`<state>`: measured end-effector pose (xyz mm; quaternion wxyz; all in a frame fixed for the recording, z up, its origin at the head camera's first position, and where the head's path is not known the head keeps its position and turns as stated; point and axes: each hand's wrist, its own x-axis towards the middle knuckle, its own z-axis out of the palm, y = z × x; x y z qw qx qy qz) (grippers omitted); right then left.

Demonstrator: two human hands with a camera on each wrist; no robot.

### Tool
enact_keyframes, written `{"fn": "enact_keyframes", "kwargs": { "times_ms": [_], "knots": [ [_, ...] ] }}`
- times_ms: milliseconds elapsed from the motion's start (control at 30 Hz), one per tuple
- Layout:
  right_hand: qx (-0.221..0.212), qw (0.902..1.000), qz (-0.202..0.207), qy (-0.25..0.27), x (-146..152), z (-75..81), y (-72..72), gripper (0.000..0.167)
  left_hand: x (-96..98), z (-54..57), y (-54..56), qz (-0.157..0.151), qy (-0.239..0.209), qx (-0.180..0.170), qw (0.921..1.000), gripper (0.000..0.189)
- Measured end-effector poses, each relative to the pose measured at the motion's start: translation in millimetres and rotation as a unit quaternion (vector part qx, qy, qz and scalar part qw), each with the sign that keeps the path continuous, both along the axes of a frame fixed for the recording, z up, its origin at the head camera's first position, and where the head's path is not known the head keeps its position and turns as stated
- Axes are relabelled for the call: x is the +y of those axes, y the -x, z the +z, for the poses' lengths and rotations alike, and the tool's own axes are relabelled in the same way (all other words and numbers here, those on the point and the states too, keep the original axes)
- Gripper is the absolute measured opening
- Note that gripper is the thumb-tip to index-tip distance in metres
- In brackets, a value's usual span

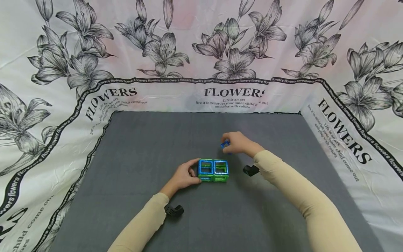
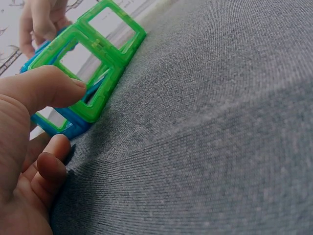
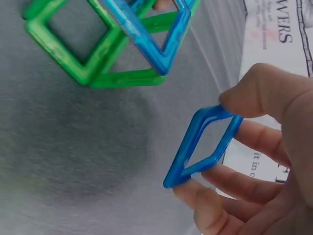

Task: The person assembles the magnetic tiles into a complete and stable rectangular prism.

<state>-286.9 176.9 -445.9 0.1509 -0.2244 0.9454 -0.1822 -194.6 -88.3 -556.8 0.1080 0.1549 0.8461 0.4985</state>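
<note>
A small box of see-through square magnetic tiles [image 1: 213, 167] lies on the grey cloth, blue frames on top and green ones on the near side. At its left end my left hand [image 1: 182, 177] holds it, thumb on the near side and fingers toward the far side. In the left wrist view the thumb rests against a green tile [image 2: 78, 115]. My right hand [image 1: 241, 143] is raised just beyond the box's right end. Between thumb and fingers it pinches a single blue square magnetic tile [image 3: 186, 149], apart from the box and tilted.
Grey cloth [image 1: 151, 140] covers the work surface. White fabric with printed flowers and lettering [image 1: 233, 96] rises along the back and both sides. A black wrist device [image 1: 174, 210] hangs under the left sleeve, and another black device [image 1: 251, 170] under the right.
</note>
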Motion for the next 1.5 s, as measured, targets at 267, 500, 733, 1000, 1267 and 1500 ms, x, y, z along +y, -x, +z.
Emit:
{"fn": "enact_keyframes", "kwargs": {
  "times_ms": [267, 500, 733, 1000, 1267, 1500],
  "knots": [
    [-0.071, 0.9902, -0.076, 0.093, 25, -5.5, -23.0, 0.034, 0.1, 0.3, -0.6, 0.0, 0.004, 0.001, 1.0, 0.083],
    [-0.122, 0.9705, -0.124, 0.167, 40, -15.8, -41.2, 0.038, -0.7, 0.2, 0.1, -0.003, 0.002, 0.001, 1.0, 0.083],
    [-0.177, 0.9397, -0.173, 0.236, 44, -27.8, -57.3, 0.041, -1.3, 3.2, -0.6, -0.006, 0.0, 0.001, 1.0, 0.083],
    [-0.232, 0.9085, -0.208, 0.278, 42, -39.0, -68.4, 0.044, -0.4, 3.3, -0.6, -0.007, -0.002, 0.003, 1.0, 0.082],
    [-0.259, 0.8856, -0.224, 0.313, 39, -54.7, -73.0, 0.04, -1.4, 1.9, -0.4, -0.009, -0.003, 0.007, 0.9999, 0.082],
    [-0.267, 0.8791, -0.22, 0.328, 35, -58.0, -78.2, 0.042, -2.2, 0.8, 0.5, -0.011, -0.005, 0.009, 0.9999, 0.081]
  ]
}}
